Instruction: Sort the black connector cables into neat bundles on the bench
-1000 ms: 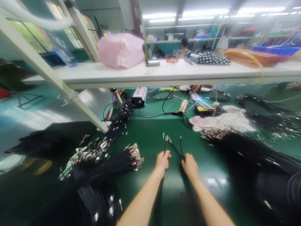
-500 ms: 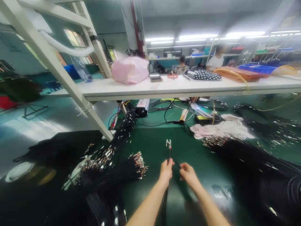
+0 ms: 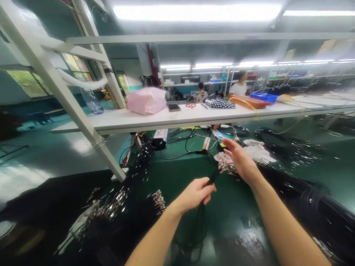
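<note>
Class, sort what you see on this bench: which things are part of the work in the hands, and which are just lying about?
In use: left hand gripping black cables; right hand open by their metal ends.
Lying about: pink bag, scissors, phone, white cloth.

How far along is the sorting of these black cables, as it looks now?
Done, it seems: a gathered bundle with metal ends lies at the left. In hand: the left hand grips a few black cables, while the right hand is open, by the metal tips. Left: a large pile of cables on the right of the green table.
</note>
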{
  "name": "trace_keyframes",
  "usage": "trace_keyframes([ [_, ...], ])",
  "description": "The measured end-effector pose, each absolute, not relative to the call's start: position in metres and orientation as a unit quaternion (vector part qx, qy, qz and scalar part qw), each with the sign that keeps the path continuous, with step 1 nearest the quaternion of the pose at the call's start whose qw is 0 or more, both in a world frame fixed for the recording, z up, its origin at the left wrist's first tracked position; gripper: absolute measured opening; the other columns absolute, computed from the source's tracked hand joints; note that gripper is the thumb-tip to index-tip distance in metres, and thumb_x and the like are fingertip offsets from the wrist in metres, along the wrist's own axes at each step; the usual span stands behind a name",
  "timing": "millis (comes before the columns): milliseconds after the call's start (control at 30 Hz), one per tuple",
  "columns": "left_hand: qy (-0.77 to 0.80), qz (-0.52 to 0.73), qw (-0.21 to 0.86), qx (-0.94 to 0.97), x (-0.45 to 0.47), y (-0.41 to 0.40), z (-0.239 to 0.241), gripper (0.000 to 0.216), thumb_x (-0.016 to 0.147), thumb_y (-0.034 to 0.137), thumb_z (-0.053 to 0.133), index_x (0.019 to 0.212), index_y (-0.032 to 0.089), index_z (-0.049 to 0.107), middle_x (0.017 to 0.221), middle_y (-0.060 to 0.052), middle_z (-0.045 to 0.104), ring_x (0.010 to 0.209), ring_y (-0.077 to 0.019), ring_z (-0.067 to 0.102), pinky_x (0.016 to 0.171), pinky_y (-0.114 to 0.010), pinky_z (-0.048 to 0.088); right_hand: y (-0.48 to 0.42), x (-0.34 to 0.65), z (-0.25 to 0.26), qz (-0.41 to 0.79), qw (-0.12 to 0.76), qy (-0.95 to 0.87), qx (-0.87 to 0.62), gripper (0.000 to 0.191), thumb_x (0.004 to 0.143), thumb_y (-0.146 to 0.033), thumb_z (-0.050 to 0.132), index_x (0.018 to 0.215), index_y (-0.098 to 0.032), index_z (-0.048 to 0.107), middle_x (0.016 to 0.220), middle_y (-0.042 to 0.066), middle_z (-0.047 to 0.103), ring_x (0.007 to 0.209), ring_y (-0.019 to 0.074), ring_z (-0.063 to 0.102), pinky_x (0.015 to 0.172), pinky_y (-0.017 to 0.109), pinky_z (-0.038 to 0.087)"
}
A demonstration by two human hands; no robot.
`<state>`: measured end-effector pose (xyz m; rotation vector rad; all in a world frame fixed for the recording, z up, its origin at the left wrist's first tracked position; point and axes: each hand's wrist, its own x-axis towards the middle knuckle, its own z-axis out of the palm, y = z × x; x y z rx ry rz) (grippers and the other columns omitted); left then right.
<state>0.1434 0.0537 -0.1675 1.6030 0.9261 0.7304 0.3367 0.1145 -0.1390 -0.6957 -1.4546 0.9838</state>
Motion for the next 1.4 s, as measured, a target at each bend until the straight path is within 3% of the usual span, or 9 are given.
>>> trace_keyframes([
  [200,0.364,0.252,0.61,0.657,0.154,0.044,-0.165,0.024,0.081,0.035,0.043,0.079,0.013,0.052,0.046,0.004,0.047,0.039,-0.005,0.031,0.043,-0.019,0.021,0.101,0.338,-0.106,0.543,0.257,-0.756,-0.261,0.053,0.088,-0.053,0.029,0.105,-0.014,0.062,0.099,0.01,0.065,0.098,0.0221,0.057,0.092,0.041,0.038],
  [433,0.386,0.238,0.61,0.65,0.161,0.044,-0.178,0.027,0.079,0.037,0.042,0.074,0.013,0.052,0.046,0.004,0.048,0.038,-0.005,0.029,0.042,-0.02,0.02,0.083,0.333,-0.117,0.412,0.344,-0.792,-0.291,0.053,0.087,-0.053,0.025,0.112,-0.019,0.056,0.118,0.006,0.056,0.113,0.02,0.046,0.097,0.037,0.032],
  [667,0.39,0.22,0.61,0.654,0.172,0.045,-0.173,0.025,0.078,0.038,0.042,0.073,0.014,0.049,0.051,0.002,0.053,0.035,-0.0057,0.033,0.038,-0.02,0.023,0.081,0.331,-0.109,0.296,0.243,-0.838,-0.389,0.037,0.083,-0.044,0.042,0.092,-0.018,0.066,0.085,0.002,0.065,0.081,0.0183,0.057,0.072,0.027,0.042],
  [867,0.394,0.215,0.586,0.675,0.184,0.063,-0.175,0.023,0.078,0.033,0.039,0.07,0.014,0.049,0.055,-0.002,0.056,0.037,-0.0068,0.039,0.038,-0.02,0.029,0.09,0.336,-0.1,0.259,0.192,-0.872,-0.369,0.037,0.085,-0.035,0.04,0.066,-0.015,0.065,0.062,0.001,0.061,0.056,0.0118,0.052,0.054,0.022,0.036],
  [1033,0.419,0.237,0.591,0.647,0.194,0.08,-0.188,0.02,0.078,0.032,0.041,0.073,0.014,0.047,0.054,-0.002,0.057,0.034,-0.0052,0.035,0.036,-0.018,0.025,0.111,0.334,-0.099,0.18,0.087,-0.916,-0.349,0.027,0.084,-0.035,0.043,0.077,-0.019,0.064,0.068,0.002,0.061,0.06,0.0149,0.053,0.053,0.024,0.035],
  [1167,0.459,0.279,0.631,0.56,0.183,0.099,-0.199,0.028,0.077,0.041,0.045,0.072,0.014,0.047,0.048,0.0,0.052,0.031,-0.0021,0.023,0.032,-0.017,0.012,0.169,0.318,-0.12,0.367,0.098,-0.863,-0.332,0.038,0.085,-0.045,0.038,0.076,-0.016,0.061,0.065,0.004,0.061,0.057,0.0155,0.056,0.051,0.024,0.041],
  [1233,0.501,0.333,0.626,0.496,0.166,0.111,-0.203,0.033,0.073,0.047,0.051,0.073,0.014,0.047,0.047,0.002,0.05,0.03,-0.0003,0.018,0.031,-0.016,0.008,0.211,0.301,-0.144,0.534,0.147,-0.774,-0.306,0.04,0.085,-0.048,0.035,0.096,-0.016,0.057,0.066,0.003,0.061,0.052,0.015,0.058,0.048,0.024,0.044],
  [1333,0.556,0.413,0.606,0.391,0.128,0.126,-0.203,0.04,0.064,0.051,0.06,0.074,0.014,0.047,0.05,0.004,0.049,0.028,0.0019,0.016,0.03,-0.014,0.006,0.275,0.263,-0.19,0.692,0.225,-0.626,-0.28,0.049,0.088,-0.045,0.033,0.131,-0.024,0.024,0.07,0.002,0.062,0.05,0.0158,0.06,0.048,0.028,0.048],
  [1400,0.576,0.46,0.592,0.326,0.103,0.132,-0.198,0.04,0.061,0.048,0.065,0.074,0.014,0.048,0.051,0.004,0.049,0.027,0.0029,0.016,0.03,-0.012,0.006,0.309,0.233,-0.217,0.737,0.224,-0.572,-0.282,0.06,0.088,-0.034,0.037,0.136,-0.028,0.001,0.071,0.0,0.062,0.046,0.0148,0.06,0.045,0.027,0.048],
])
